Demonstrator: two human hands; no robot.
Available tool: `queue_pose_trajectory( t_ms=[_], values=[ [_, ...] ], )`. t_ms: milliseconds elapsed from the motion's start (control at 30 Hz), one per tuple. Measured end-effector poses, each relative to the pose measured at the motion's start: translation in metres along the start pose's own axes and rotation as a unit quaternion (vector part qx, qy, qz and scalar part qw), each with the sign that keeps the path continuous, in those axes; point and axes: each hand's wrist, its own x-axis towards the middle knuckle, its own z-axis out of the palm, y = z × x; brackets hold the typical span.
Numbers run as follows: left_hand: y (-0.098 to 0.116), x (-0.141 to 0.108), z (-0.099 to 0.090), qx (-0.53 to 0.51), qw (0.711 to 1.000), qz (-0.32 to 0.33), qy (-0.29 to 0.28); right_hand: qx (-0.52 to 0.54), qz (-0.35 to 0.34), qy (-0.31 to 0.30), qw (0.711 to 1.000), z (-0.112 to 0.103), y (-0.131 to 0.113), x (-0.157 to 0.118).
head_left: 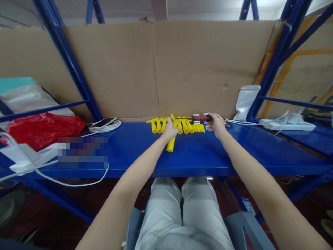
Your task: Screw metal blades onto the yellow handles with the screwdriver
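My left hand [170,129] is closed around a yellow T-shaped plastic piece [170,144], whose round tubular handle points toward me. In my right hand [217,125] is the rear end of a screwdriver [201,118] with a red and black handle. Its thin shaft runs left to the upper part of the held yellow piece; whether the tip touches a screw is too small to tell. Similar yellow T-shaped pieces [154,127] stand in a row on both sides of my left hand. Several small flat yellow parts [199,128] lie just left of my right hand.
A blue shelf top [135,149] carries everything, backed by a cardboard sheet [117,69]. On the left are a phone [102,123], coiled white cable [111,126] and red bag [47,128]. A white power strip [288,125] and white pouch [246,102] are on the right.
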Motion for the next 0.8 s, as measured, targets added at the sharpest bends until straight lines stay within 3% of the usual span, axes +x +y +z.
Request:
queue_pose_trajectory(
  t_ms=[167, 500, 800],
  values=[
    [0.003, -0.002, -0.001, 0.003, 1.0, -0.005, -0.001, -0.031, -0.013, -0.009, 0.999, -0.002, 0.001, -0.003],
    [0.003, -0.003, -0.004, 0.033, 0.999, -0.007, -0.009, 0.006, 0.002, -0.013, 1.0, -0.003, 0.004, 0.005],
    [-0.003, 0.001, -0.002, 0.028, 0.999, -0.007, -0.034, 0.032, -0.074, 0.02, 0.997, -0.009, 0.008, 0.014]
  ],
)
